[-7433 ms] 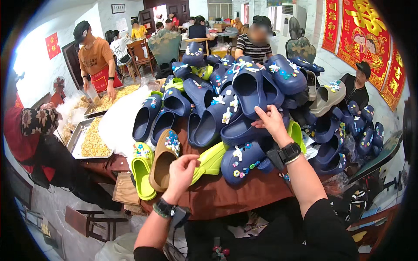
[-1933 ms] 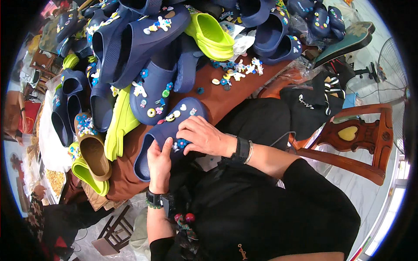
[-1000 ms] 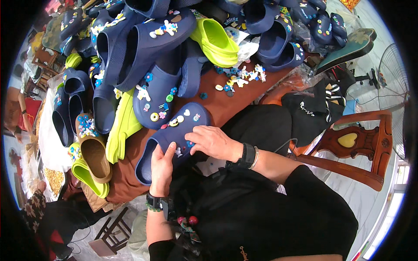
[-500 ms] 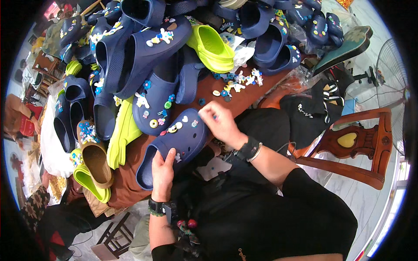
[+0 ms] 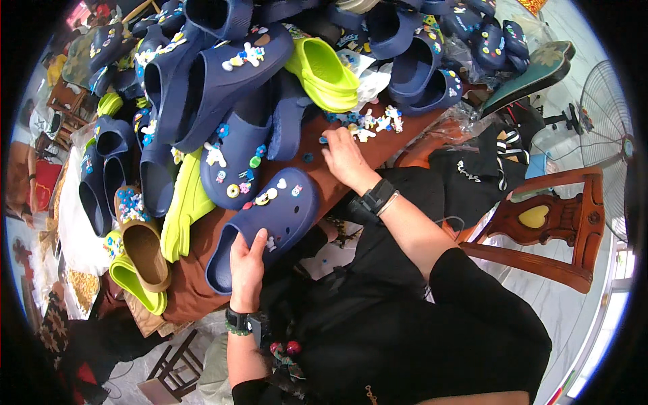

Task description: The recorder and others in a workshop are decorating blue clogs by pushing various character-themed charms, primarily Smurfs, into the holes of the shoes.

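My left hand (image 5: 248,266) grips a navy blue foam clog (image 5: 270,219) at its opening, thumb on the upper. Along the clog's top sit several charms, among them a white heart, and some of its holes are bare. My right hand (image 5: 347,160) is beyond the clog's toe, over the brown table cover (image 5: 192,287), its fingers bent together around a small blue charm (image 5: 323,140) at their tips. Just past those fingers lies a pile of loose white, blue and yellow charms (image 5: 378,123). Another blue charm (image 5: 308,157) rests alone on the cover.
A heap of navy clogs (image 5: 236,74) fills the far side, with lime green clogs (image 5: 322,74) among them. At the left edge stand a brown clog (image 5: 147,250) and a white plastic bag (image 5: 74,223). A wooden chair (image 5: 540,270) and a fan (image 5: 617,142) are at right.
My right hand has moved from the clog's toe up toward the loose charms, and a blue charm now shows at its fingertips. The left hand keeps its hold on the clog.
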A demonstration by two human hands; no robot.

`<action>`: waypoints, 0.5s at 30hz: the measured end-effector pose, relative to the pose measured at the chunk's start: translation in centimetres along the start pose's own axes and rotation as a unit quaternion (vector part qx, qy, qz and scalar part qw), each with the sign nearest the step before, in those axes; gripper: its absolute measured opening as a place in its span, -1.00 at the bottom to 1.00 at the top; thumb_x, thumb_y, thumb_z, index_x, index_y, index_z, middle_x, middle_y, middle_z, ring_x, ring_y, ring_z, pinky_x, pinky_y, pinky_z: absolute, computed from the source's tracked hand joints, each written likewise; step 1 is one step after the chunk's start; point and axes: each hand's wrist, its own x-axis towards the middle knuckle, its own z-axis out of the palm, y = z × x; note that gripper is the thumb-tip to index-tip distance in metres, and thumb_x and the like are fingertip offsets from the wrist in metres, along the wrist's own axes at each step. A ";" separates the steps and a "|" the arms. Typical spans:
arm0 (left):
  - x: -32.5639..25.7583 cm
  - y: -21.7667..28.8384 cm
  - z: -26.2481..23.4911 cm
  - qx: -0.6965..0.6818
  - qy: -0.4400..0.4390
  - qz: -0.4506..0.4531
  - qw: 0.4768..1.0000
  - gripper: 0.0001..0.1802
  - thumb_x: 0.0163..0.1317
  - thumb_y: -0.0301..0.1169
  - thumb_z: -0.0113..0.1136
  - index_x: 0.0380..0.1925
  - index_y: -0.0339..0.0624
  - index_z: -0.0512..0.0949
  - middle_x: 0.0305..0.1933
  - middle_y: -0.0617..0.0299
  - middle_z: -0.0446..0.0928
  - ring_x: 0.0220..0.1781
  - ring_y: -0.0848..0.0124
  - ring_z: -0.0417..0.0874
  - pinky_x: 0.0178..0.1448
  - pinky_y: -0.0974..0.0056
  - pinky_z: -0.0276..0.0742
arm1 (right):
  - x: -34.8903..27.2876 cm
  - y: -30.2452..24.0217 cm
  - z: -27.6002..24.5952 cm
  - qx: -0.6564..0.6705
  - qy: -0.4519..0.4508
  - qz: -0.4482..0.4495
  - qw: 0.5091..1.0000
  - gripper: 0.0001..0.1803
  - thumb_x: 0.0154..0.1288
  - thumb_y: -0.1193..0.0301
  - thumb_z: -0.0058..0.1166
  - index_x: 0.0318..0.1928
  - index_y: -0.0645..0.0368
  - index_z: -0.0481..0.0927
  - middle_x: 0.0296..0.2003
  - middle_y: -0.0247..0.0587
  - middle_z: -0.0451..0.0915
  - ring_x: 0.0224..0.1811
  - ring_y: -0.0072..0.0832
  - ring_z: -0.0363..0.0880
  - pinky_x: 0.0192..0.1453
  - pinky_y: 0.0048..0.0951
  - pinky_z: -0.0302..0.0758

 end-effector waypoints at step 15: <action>-0.2 0.1 -0.7 0.019 0.023 -0.007 1.000 -0.55 0.44 -0.39 0.18 0.27 -0.31 0.44 0.12 0.18 0.63 0.06 0.41 0.66 0.19 0.29 0.57 | -1.3 -1.0 -2.1 0.050 -0.065 -0.036 0.996 -0.41 0.16 0.55 0.27 0.23 0.28 0.44 0.26 0.17 0.32 0.31 0.10 0.36 0.41 -0.07 0.38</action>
